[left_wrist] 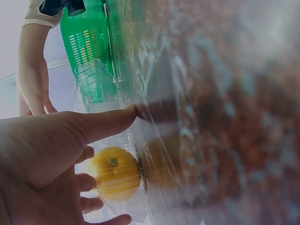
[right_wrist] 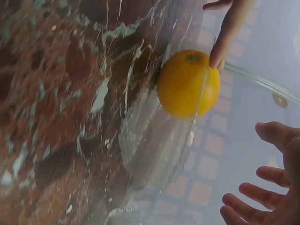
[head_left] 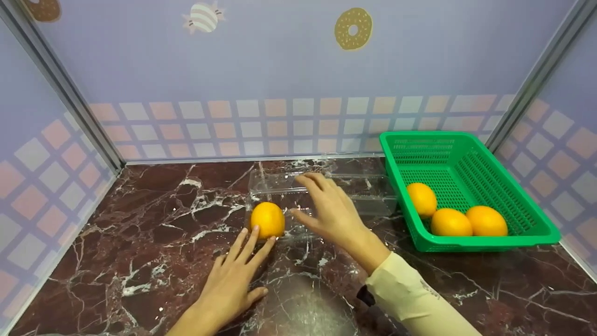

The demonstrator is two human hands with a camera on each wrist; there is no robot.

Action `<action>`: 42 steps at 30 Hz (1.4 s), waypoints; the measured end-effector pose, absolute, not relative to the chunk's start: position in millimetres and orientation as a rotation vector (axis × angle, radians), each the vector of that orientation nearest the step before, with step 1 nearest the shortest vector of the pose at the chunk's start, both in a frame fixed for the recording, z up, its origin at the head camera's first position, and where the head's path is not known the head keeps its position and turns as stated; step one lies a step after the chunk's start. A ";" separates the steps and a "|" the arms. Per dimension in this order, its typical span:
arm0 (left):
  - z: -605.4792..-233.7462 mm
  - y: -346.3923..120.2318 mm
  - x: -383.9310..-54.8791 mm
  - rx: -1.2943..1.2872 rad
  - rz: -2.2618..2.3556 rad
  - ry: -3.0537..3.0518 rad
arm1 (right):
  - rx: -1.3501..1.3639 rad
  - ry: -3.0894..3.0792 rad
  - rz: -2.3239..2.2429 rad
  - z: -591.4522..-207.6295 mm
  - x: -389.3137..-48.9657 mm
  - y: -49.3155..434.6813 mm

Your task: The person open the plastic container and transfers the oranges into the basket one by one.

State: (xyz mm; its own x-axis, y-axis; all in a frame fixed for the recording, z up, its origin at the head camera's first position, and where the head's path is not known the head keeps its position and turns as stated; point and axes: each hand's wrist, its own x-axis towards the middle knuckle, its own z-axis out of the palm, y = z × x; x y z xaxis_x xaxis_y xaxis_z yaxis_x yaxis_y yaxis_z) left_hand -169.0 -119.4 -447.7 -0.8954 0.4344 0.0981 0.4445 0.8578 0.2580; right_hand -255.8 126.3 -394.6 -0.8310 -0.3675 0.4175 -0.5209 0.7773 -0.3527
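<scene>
A single orange (head_left: 267, 220) sits at the left end of a clear plastic box (head_left: 298, 205) on the marbled tabletop. My left hand (head_left: 235, 275) lies at the box's near left side, its spread fingertips by the orange. In the left wrist view the orange (left_wrist: 117, 173) shows through the clear wall, with the fingers beside it. Over the middle of the box my right hand (head_left: 331, 210) hovers with loosely bent fingers and holds nothing. The right wrist view shows a gap between the right hand (right_wrist: 272, 187) and the orange (right_wrist: 187, 84).
To the right stands a green plastic basket (head_left: 466, 240) holding three oranges (head_left: 451, 222). The clear box's lid (head_left: 368, 182) seems to stretch back toward the basket. Patterned wall panels (head_left: 280, 70) enclose the back and both sides of the marbled table (head_left: 140, 261).
</scene>
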 end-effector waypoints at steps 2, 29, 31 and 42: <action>-447.9 -119.3 -169.1 -0.709 -0.429 -2.991 | 0.695 -2.667 0.661 -395.8 -256.4 121.8; -448.4 -119.5 -168.2 -0.715 -0.498 -2.995 | 0.844 -2.968 0.579 -419.0 -262.3 66.1; -449.0 -119.9 -168.0 -0.717 -0.502 -2.987 | 0.843 -2.974 0.584 -419.8 -262.7 64.6; -449.2 -120.4 -167.6 -0.716 -0.495 -2.991 | 0.848 -3.026 0.634 -421.6 -261.8 56.4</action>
